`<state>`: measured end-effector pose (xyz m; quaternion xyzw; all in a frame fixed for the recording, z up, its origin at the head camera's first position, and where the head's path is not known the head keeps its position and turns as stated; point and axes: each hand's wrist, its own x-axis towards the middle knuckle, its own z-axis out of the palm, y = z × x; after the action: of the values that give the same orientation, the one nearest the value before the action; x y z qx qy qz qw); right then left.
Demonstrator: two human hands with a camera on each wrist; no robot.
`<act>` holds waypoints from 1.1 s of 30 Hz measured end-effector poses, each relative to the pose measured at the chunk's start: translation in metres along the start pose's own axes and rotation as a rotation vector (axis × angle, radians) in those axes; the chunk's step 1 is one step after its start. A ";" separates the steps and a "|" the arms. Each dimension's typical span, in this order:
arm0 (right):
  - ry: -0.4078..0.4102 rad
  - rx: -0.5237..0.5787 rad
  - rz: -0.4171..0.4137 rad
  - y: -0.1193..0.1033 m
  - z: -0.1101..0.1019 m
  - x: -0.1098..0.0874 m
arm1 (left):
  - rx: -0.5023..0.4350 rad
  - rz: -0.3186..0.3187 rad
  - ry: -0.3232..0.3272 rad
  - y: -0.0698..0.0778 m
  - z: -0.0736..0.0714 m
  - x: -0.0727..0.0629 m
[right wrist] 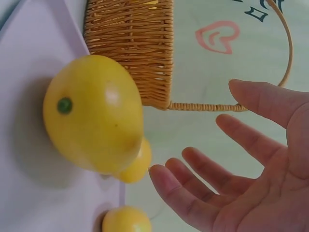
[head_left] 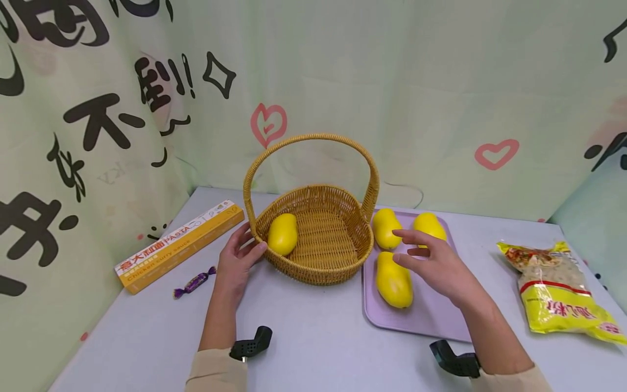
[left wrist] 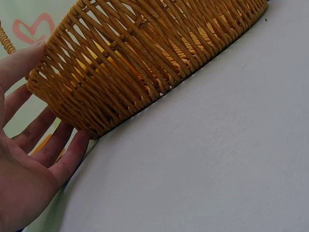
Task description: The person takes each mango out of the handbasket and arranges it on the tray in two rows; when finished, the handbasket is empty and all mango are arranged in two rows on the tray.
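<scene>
A yellow mango (head_left: 282,234) lies in the left part of a woven wicker basket (head_left: 315,276) with a tall arched handle. At the basket's left side, my left hand (head_left: 238,260) rests its thumb by the rim and its fairly straight fingers against the outer wall. Three more mangoes sit on a lilac tray (head_left: 433,305): a near one (head_left: 393,283), one behind it (head_left: 386,228) and one at the back right (head_left: 429,226). Over the tray hovers my right hand (head_left: 436,264), fingers spread and nothing in them. In the right wrist view the near mango (right wrist: 94,116) stands apart from the fingertips.
Left of the basket lie a long pasta box (head_left: 181,247) and a purple wrapped candy (head_left: 195,282). A yellow food bag (head_left: 558,294) lies right of the tray. A printed curtain (head_left: 421,109) closes off the back and sides of the table.
</scene>
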<state>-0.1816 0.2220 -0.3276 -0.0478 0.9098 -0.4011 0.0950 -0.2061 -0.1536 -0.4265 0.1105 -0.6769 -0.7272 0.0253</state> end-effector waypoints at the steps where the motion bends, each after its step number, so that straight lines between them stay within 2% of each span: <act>1: 0.003 0.002 -0.001 -0.002 0.000 0.000 | 0.000 -0.001 0.000 0.000 0.000 0.000; 9: 0.009 0.010 -0.014 -0.014 0.000 0.005 | 0.003 -0.006 0.002 -0.001 0.001 0.001; 20: 0.013 0.028 -0.106 -0.031 -0.008 0.013 | 0.022 0.000 0.002 -0.001 0.000 0.001; 33: -0.111 0.009 -0.171 -0.055 -0.017 0.035 | 0.013 0.004 0.000 -0.002 0.001 0.000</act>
<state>-0.2187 0.1917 -0.2807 -0.1468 0.8939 -0.4087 0.1109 -0.2064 -0.1530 -0.4283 0.1096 -0.6817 -0.7229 0.0261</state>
